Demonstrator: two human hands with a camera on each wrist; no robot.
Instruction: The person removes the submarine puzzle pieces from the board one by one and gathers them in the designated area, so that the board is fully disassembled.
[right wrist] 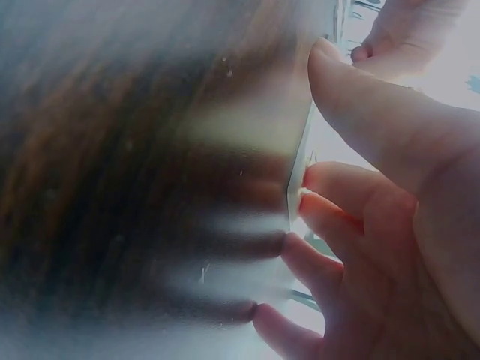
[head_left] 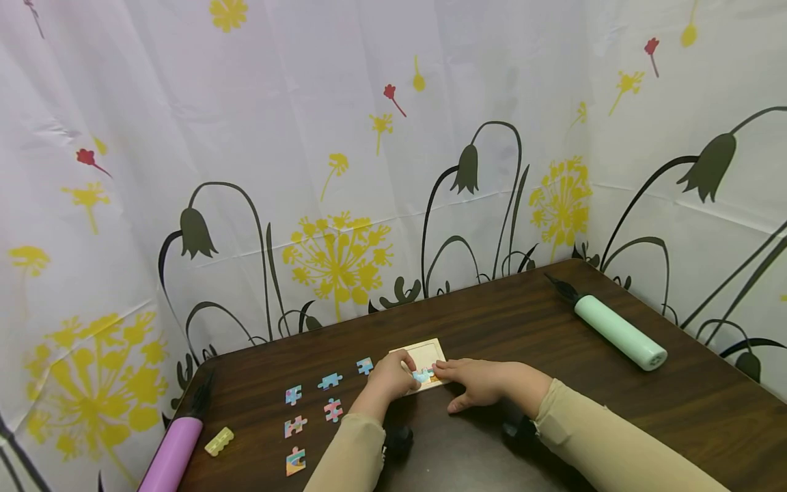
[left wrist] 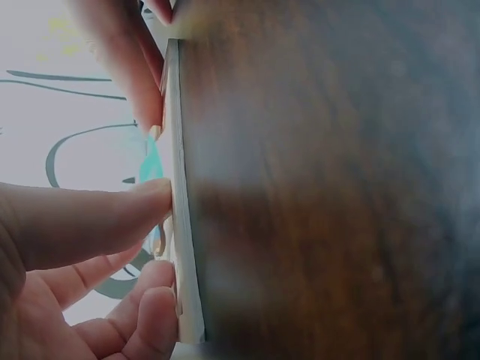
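A shallow wooden puzzle tray (head_left: 424,352) lies on the dark table, with blue and orange jigsaw pieces (head_left: 423,376) along its near side. At its left edge my left hand (head_left: 391,376) pinches a jigsaw piece between thumb and fingers, low over the tray. The turquoise piece (left wrist: 151,161) shows tilted beside the left thumb in the left wrist view. From the right, my right hand (head_left: 476,381) reaches in with fingers extended, its fingertips touching the tray's right edge and the pieces there. The right thumb (right wrist: 330,64) stands apart from the fingers.
Several loose jigsaw pieces (head_left: 295,426) lie spread to the left of the tray. Farther left are a small yellow block (head_left: 219,441) and a purple hand pump (head_left: 172,454). A mint-green pump (head_left: 621,331) lies at the back right. A flower-printed curtain (head_left: 369,171) hangs behind the table.
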